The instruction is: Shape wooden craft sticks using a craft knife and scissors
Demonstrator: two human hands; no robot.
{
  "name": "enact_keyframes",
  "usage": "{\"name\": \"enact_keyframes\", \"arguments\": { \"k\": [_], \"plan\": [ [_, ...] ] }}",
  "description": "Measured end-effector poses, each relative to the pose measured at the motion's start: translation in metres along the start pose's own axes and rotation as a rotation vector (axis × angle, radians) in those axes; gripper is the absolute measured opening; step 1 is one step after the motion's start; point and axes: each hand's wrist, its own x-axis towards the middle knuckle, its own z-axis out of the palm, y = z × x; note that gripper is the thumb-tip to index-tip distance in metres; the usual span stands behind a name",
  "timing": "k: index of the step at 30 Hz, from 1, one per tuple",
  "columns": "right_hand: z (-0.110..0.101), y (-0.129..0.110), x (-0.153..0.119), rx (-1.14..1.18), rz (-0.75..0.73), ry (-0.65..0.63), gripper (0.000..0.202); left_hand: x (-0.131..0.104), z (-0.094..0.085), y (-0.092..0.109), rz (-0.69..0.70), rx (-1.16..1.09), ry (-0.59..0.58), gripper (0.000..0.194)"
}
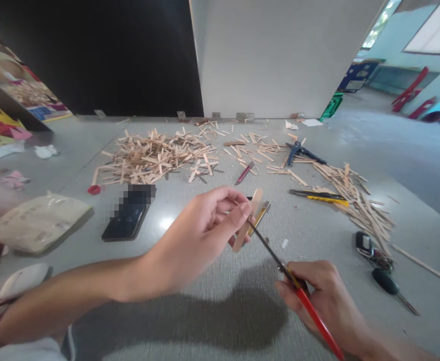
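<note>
My left hand (214, 220), closed in a pinch, holds a flat wooden craft stick (256, 199) tilted above the table. My right hand (325, 296) is wrapped around a red-handled tool (313, 313) with long, thin dark jaws. It is seen edge-on, so I cannot tell whether it is pliers or scissors. Its tip reaches the stick beside my left thumb. Just behind the stick is a yellow-and-metal utility knife (264, 213), partly hidden by the stick and fingers.
A pile of wooden sticks (155, 155) lies behind, with long strips (366, 200) at right. Around are a phone (125, 220), blue cutters (298, 150), a yellow knife (327, 198), a maroon knife (244, 173), keys (366, 245) and a packet (41, 220). Upright panels (257, 60) stand behind.
</note>
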Motion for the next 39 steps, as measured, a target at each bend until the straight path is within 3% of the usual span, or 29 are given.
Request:
{"name": "enact_keyframes", "arguments": {
  "k": [5, 10, 14, 22, 29, 31, 36, 38, 39],
  "plan": [
    [0.003, -0.002, -0.001, 0.000, -0.001, -0.042, 0.043, 0.005, -0.002, -0.003, 0.051, -0.002, 0.004, 0.031],
    [0.005, 0.003, -0.004, 0.004, -0.021, -0.053, 0.043, 0.005, -0.006, -0.006, 0.023, -0.187, -0.154, 0.035],
    [0.007, 0.008, -0.007, -0.039, -0.075, -0.028, 0.046, 0.005, -0.005, -0.009, -0.031, -0.338, -0.205, 0.036],
    [0.007, 0.006, -0.002, -0.192, -0.184, 0.107, 0.055, 0.006, -0.002, -0.011, -0.086, -0.523, -0.312, 0.040],
    [0.003, 0.010, -0.003, -0.246, -0.281, 0.119, 0.069, 0.005, -0.002, -0.010, -0.190, -0.637, -0.513, 0.043],
    [0.003, 0.011, -0.002, -0.242, -0.283, 0.115, 0.069, 0.006, -0.002, -0.011, -0.177, -0.621, -0.520, 0.043],
    [0.002, 0.014, 0.005, -0.190, -0.204, 0.103, 0.059, 0.010, -0.010, -0.007, -0.120, -0.472, -0.403, 0.038],
    [0.001, 0.014, 0.006, -0.169, -0.163, 0.096, 0.055, 0.009, -0.016, -0.002, -0.147, -0.410, -0.375, 0.032],
    [0.001, 0.014, 0.006, -0.163, -0.146, 0.091, 0.053, 0.008, -0.018, 0.000, -0.166, -0.382, -0.362, 0.039]
  ]
}}
